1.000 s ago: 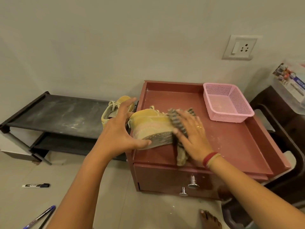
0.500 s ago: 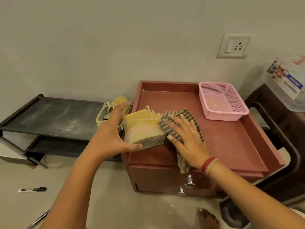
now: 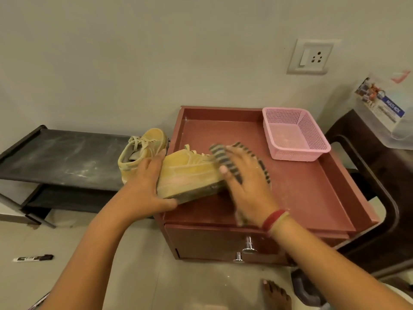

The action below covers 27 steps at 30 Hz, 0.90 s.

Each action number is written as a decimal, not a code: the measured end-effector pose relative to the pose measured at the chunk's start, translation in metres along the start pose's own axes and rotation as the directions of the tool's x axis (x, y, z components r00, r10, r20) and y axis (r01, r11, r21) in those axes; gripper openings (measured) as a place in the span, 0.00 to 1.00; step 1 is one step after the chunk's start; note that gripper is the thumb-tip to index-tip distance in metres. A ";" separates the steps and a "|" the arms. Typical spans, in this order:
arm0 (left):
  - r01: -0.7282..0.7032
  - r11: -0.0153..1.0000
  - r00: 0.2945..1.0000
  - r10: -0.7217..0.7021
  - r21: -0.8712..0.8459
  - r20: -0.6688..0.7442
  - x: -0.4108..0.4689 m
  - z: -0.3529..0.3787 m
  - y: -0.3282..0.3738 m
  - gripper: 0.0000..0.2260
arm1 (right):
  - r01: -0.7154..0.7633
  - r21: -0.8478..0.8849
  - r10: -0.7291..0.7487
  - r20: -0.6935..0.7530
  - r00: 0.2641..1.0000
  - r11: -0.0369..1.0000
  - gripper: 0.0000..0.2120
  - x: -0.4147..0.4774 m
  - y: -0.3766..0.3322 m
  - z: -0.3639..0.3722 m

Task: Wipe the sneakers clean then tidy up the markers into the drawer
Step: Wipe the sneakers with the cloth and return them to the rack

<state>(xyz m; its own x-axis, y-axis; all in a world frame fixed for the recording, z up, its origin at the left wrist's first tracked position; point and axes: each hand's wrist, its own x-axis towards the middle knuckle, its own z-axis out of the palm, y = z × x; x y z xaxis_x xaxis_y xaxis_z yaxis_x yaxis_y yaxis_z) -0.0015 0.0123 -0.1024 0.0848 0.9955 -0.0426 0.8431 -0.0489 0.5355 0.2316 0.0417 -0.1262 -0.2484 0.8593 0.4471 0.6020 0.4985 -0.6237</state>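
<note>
A dusty yellow sneaker [image 3: 190, 173] lies tilted on its side on the red cabinet top [image 3: 301, 193], at its left front. My left hand [image 3: 145, 186] grips the sneaker's heel end. My right hand [image 3: 248, 184], blurred with motion, presses a grey striped cloth [image 3: 225, 157] flat against the sneaker's toe end. The second yellow sneaker [image 3: 143, 151] stands on the black rack to the left. The cabinet's drawer [image 3: 214, 245] is closed, with two metal knobs. A black and white marker [image 3: 33, 257] lies on the floor at the left.
A pink mesh basket [image 3: 295, 135] sits at the cabinet's back right. A low black shoe rack [image 3: 60, 157] stands left of the cabinet. A dark chair [image 3: 377, 198] with a clear plastic box is at the right. A bare foot [image 3: 276, 291] is below the drawer.
My right hand has slid the cloth along the sneaker's toe end, back and forth. The sneaker is tipped a little more onto its side. My left hand keeps its hold.
</note>
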 end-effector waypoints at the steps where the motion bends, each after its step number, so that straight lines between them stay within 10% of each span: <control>1: 0.036 0.999 0.999 -0.036 0.003 -0.018 0.002 0.004 0.005 0.54 | 0.095 -0.179 -0.080 0.091 0.993 0.979 0.24 -0.006 -0.005 0.013; 7: 0.005 0.998 0.983 -0.017 -0.064 -0.182 0.005 0.012 0.010 0.46 | 0.241 -0.331 -0.186 0.188 0.964 0.912 0.23 -0.007 0.010 0.031; 12: -0.055 0.998 0.983 0.051 -0.018 -0.175 0.004 0.013 0.006 0.46 | -0.104 -0.062 0.107 0.052 0.993 0.993 0.28 -0.006 0.046 0.013; 16: -0.054 0.997 0.986 0.046 -0.050 -0.161 0.007 0.014 0.004 0.47 | -0.428 0.364 0.366 0.229 0.902 0.827 0.26 0.004 0.066 -0.006; 22: -0.105 0.991 0.984 0.092 -0.080 -0.152 0.006 0.014 0.001 0.46 | -0.602 0.232 0.523 0.324 0.788 0.764 0.21 0.021 0.082 -0.024; 27: -0.167 0.986 0.972 0.161 -0.022 -0.169 0.003 0.015 0.003 0.46 | -0.500 0.356 0.573 -0.138 0.808 0.790 0.20 0.030 0.064 -0.028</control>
<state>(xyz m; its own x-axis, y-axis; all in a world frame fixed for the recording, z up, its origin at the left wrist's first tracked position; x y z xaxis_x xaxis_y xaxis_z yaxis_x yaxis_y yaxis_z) 0.0091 0.0140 -0.1142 0.1280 0.9740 0.1872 0.8054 -0.2122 0.5534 0.2842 0.0967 -0.1346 0.2494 0.9640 0.0920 0.3290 0.0050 -0.9443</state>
